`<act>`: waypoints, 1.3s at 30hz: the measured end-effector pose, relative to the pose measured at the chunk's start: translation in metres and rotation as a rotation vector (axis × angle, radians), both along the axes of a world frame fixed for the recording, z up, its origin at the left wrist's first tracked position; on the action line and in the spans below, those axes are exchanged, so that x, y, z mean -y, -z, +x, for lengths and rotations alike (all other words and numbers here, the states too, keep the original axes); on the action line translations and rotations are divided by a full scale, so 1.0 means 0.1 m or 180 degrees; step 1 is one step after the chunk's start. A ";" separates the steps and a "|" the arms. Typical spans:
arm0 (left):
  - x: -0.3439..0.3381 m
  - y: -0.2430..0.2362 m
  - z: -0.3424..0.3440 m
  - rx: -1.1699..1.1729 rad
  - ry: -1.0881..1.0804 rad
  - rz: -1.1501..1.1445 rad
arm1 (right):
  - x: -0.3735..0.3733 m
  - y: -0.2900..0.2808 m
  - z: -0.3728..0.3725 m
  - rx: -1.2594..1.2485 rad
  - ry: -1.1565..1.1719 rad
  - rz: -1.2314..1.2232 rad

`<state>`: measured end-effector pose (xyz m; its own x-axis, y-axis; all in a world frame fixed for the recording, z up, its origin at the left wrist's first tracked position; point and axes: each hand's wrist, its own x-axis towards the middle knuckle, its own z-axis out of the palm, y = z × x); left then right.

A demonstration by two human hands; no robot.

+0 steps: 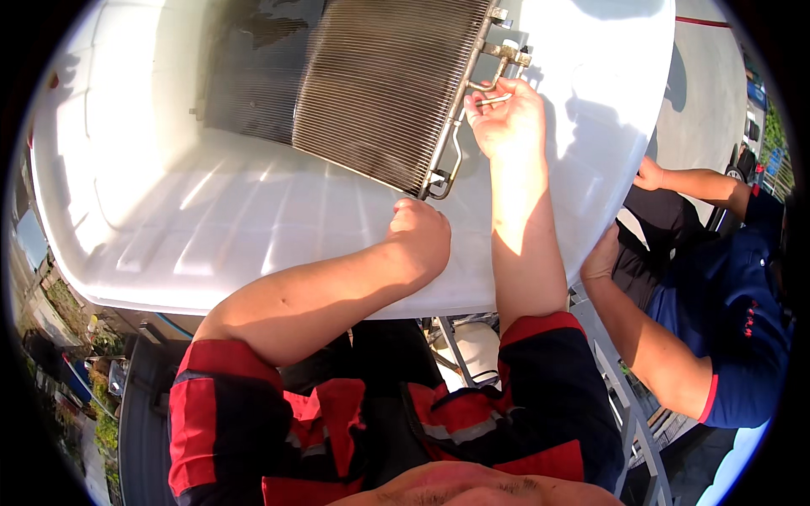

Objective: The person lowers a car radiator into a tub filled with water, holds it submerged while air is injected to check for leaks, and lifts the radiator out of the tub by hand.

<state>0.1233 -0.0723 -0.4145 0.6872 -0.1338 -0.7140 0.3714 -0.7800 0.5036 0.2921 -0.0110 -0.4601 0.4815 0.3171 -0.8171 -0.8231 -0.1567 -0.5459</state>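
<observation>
A flat finned condenser (pixel 380 93), like one from a car's air conditioning, is held tilted in a white plastic tub (pixel 135 287). My left hand (pixel 419 236) is closed at its near corner, with the fingertips mostly hidden. Along the condenser's right side run a metal tube and fittings. There my right hand (pixel 512 122) is closed round a thin bent pipe (pixel 496 99), thumb and fingers curled at it. Left of the condenser lies a darker grey finned area (pixel 253 93); I cannot tell whether it is a second panel or a reflection in water.
At the right, another person (pixel 709 312) in a dark blue shirt has both hands at the tub's outer rim. Grey metal framing (pixel 629 405) stands below the tub on that side. Beyond lies pale concrete ground (pixel 704 93), with plants and clutter far left.
</observation>
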 end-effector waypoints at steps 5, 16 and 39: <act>0.00 -0.01 -0.02 0.0115 0.0003 0.0032 | 0.00 0.04 0.03 -0.0029 -0.0029 0.0008; -0.10 -0.11 -0.34 0.0056 0.0781 -0.0202 | -0.03 -0.19 -0.35 0.0049 0.0069 -0.0171; -0.07 -0.05 -0.43 0.0216 0.0680 -0.0331 | -0.03 -0.10 -0.42 -0.0056 -0.0050 -0.0107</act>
